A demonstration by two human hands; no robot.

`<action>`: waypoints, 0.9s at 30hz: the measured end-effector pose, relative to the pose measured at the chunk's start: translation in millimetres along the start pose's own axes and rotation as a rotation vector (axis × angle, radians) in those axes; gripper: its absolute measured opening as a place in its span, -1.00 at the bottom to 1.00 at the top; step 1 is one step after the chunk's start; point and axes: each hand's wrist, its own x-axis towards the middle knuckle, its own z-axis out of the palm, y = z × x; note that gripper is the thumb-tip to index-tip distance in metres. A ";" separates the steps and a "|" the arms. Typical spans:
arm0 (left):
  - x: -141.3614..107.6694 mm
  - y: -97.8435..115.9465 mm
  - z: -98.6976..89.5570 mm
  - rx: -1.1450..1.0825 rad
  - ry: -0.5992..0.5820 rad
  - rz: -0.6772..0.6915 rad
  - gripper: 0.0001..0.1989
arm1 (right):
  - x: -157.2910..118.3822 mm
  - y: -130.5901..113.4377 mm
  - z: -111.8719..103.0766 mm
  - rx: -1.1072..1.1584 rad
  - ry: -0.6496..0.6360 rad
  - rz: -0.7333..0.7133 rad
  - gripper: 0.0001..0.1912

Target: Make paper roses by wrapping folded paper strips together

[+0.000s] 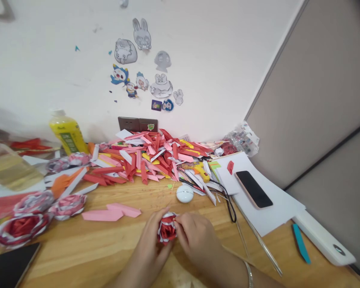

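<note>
A small red and white folded-paper rose (pixel 167 232) is held just above the wooden table, at the bottom middle of the view. My left hand (pixel 151 236) wraps round its left side and underneath. From the right, my right hand (pixel 195 232) pinches the rose's outer edge between thumb and fingertips. What lies under those fingertips is hidden. Two pink folded paper strips (pixel 108 213) lie on the table to the left of my hands. Beyond the rose sits a white rounded case (pixel 185 193).
A heap of folded paper strips (pixel 150 154) lies along the wall, with a yellow glue gun (pixel 199 171) at its right. Finished paper roses (pixel 24 228) and a yellow bottle (pixel 68 134) stand left. On the right are white sheets (pixel 258 218), a phone (pixel 253 189) and a teal cutter (pixel 301 243).
</note>
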 end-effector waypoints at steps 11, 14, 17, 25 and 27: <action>1.6 3.9 -1.8 -0.006 -0.010 0.022 -0.54 | 0.1 -1.2 -5.3 0.325 -0.140 0.333 -0.85; 0.7 4.0 -1.8 -0.010 -0.007 0.013 -0.55 | 0.4 -0.4 -5.3 0.359 -0.180 0.364 -0.86; 0.7 3.6 -1.5 -0.018 -0.003 0.005 -0.57 | 2.2 0.6 -6.7 0.366 -0.219 0.376 -0.87; 1.3 5.9 -2.9 -0.039 0.006 0.007 -0.57 | 2.6 3.4 -7.9 0.223 -0.274 0.302 -0.82; 1.1 6.4 -3.4 -0.038 0.011 0.005 -0.58 | 1.8 4.4 -6.3 0.154 -0.285 0.254 -0.79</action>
